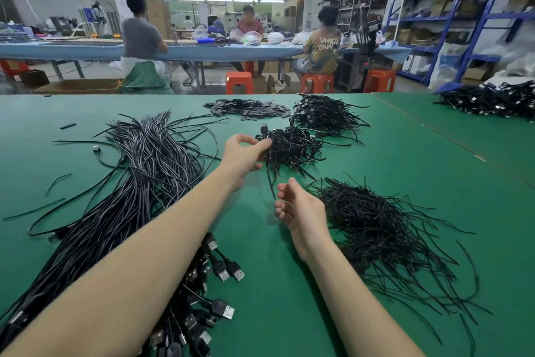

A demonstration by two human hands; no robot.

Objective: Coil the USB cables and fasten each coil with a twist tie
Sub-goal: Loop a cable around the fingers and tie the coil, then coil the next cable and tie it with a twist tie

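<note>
On the green counter [376, 154] the left hand [241, 155] reaches far forward, its grip closed on a coiled cable [267, 141] at the left edge of a small heap of finished coils [292, 147]. Thumb and fingers pinch the black loops; a plug end sticks up just above the fingertips, pointing away toward the far side. A loose tail of thin black wire [270, 183] hangs from under that hand, running toward the near side and ending beside the right hand.

The right hand [301, 210] hovers nearer, palm turned left, fingers loosely curved and apart, holding nothing as far as can be seen.

The bundle of uncoiled USB cables [150, 171] lies on the left, its long axis running from the near left corner to the far middle. Its plugs [220, 270] lie at the near end, partly under the left forearm, and the bare ends fan out at the far end. To the right of the right hand sits a loose pile of twist ties [382, 229], most strands trailing toward the near right. Farther off lie a second heap of coils [324, 113] and a scatter of small flat black pieces [249, 109].
</note>
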